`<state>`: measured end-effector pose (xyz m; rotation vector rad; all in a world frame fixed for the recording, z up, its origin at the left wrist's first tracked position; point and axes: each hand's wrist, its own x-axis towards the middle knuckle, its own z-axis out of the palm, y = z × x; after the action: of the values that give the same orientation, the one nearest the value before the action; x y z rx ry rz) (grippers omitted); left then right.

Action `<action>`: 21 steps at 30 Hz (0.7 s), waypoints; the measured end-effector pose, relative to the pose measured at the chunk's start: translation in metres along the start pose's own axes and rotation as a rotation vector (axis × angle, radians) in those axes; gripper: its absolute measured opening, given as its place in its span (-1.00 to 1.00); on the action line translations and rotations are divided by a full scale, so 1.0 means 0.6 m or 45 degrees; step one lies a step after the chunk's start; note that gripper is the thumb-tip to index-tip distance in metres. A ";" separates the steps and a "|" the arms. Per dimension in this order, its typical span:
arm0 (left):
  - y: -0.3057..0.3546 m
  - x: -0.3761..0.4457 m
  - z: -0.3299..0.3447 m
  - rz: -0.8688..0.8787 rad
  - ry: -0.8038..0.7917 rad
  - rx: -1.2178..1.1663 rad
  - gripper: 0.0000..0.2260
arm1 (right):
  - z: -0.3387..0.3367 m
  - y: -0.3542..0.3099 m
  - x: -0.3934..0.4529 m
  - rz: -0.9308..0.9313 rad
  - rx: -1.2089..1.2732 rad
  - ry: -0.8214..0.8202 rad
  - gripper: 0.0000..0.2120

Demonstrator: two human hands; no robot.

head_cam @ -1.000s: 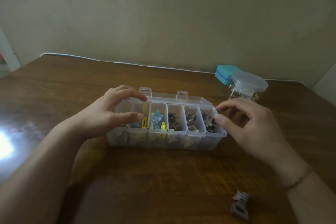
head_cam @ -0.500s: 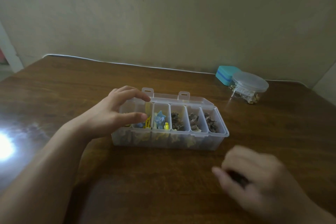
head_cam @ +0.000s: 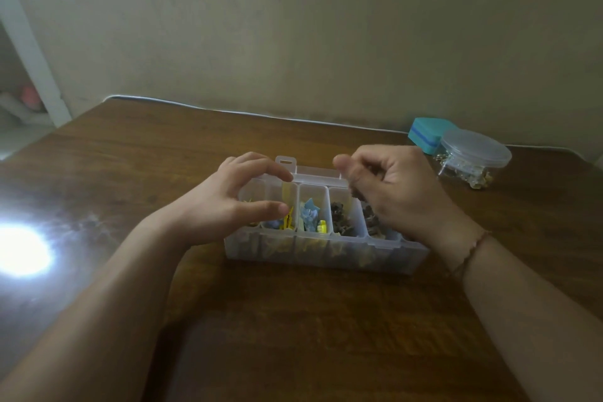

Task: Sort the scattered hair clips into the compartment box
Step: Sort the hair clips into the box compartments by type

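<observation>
a dark wooden table (head_cam: 293, 336) is catching a bright glare at its left, with one clear compartment box (head_cam: 326, 251) lying open mid-table and, further back by the beige wall (head_cam: 293, 26), one lidded clear jar (head_cam: 473, 157) and one teal case (head_cam: 424, 134). the left hand (head_cam: 222, 202) is curving wide over the box's left end, thumb and forefinger apart. the right hand (head_cam: 391, 189), low by the near edge half a second ago, is now curling over the box's right compartments, seemingly pinching a dark hair clip (head_cam: 359, 194), blurred, and the grey clip seen on the table a second ago is gone.
</observation>
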<state>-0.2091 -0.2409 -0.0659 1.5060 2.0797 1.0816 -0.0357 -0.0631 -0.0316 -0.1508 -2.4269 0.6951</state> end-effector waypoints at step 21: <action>-0.004 0.002 0.003 0.022 0.036 -0.013 -0.51 | -0.047 0.082 -0.047 0.220 -0.295 0.259 -0.66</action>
<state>-0.2099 -0.2392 -0.0685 1.5153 2.0805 1.1245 0.0011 -0.0161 -0.0523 -0.5046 -2.3083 0.4453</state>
